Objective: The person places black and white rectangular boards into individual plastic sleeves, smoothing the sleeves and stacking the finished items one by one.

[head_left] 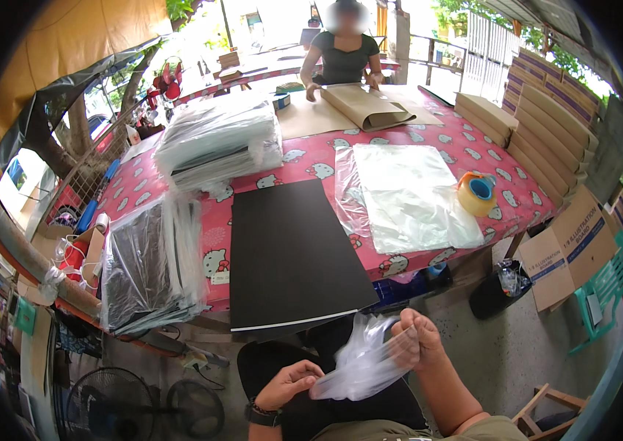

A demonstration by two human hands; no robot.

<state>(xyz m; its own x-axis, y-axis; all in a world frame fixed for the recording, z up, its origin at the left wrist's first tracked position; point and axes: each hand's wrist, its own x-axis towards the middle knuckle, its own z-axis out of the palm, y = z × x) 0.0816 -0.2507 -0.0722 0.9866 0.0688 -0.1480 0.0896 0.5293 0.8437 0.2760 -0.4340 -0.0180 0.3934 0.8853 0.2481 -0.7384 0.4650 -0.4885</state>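
Note:
Over my lap I hold a clear plastic bag (367,364), crumpled and partly blurred. My right hand (422,339) is closed on its upper right side, the fingers curled inward. At the bag's lower left edge, my left hand (293,384) pinches the film between thumb and fingers; a dark band circles that wrist. Just beyond my hands lies a stack of black boards (293,253), with a white edge showing at its near end. A pile of flat clear plastic bags (407,195) rests to the right of the boards.
Plastic-wrapped black boards (146,264) and a tall wrapped stack (216,136) occupy the table's left. Tape rolls (477,195) sit at right. Across the pink patterned table, another person (344,55) handles brown paper (363,106). Brown packages (550,147) and a black bin (499,290) stand at right.

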